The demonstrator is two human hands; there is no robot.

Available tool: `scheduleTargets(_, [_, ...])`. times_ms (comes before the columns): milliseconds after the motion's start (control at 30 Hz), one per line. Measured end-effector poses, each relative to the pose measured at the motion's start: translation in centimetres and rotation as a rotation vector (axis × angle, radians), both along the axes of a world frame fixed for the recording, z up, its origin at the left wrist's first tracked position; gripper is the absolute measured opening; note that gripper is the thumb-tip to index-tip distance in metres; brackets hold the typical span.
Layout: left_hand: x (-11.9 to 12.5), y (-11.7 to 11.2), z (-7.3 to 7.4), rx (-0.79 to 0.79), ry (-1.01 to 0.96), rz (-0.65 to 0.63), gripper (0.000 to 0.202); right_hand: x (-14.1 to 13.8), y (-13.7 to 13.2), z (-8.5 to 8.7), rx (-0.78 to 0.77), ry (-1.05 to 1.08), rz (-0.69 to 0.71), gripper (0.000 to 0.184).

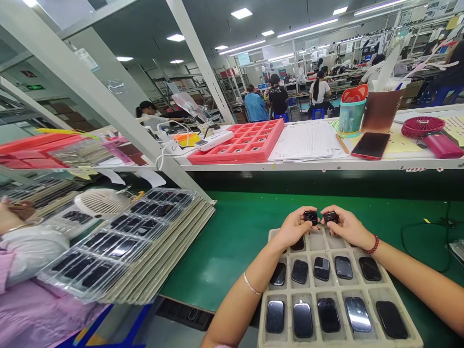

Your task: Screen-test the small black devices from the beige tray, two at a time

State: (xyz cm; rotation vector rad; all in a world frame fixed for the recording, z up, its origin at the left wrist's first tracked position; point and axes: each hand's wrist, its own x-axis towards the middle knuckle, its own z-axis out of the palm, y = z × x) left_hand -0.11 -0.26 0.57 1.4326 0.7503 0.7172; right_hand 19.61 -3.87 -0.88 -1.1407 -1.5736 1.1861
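My left hand pinches a small black smartwatch body above the far edge of a beige compartment tray. Beside it, my right hand grips a second dark smartwatch body. A narrow gap separates the two pieces. Black rounded-rectangle watch bodies, such as this one, lie in the tray's nearer two rows. In the far row, another piece sits close to my left wrist, and two pockets below my hands hold nothing.
A tall stack of trays with watch pieces under clear plastic stands left on the green table. A co-worker's sleeve reaches in beyond it. The shelf above carries a red foam tray, papers and a phone.
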Motion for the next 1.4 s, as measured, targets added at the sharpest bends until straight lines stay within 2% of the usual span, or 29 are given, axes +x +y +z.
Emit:
scheduleTargets(700, [0.07,0.02,0.05,0.037,-0.009,-0.003,0.036,0.15,0.06,-0.04,0.036,-0.009,0.024,0.032])
scheduleTargets(900, [-0.05,0.07,0.07,0.072,0.035,0.016,0.029,0.39,0.13,-0.26,0.019,0.006,0.031,0.025])
scheduleTargets(1100, [-0.09,0.03,-0.03,0.065,0.035,0.019,0.033,0.35,0.09,-0.26,0.036,-0.01,0.041,0.03])
scheduleTargets(1233, [-0.11,0.02,0.05,0.064,0.034,0.011,0.03,0.35,0.02,-0.08,0.042,-0.031,0.044,0.026])
scheduleTargets(1400, [-0.11,0.01,0.07,0.068,0.018,0.01,0.037,0.32,-0.03,-0.01,0.042,-0.036,0.018,0.028])
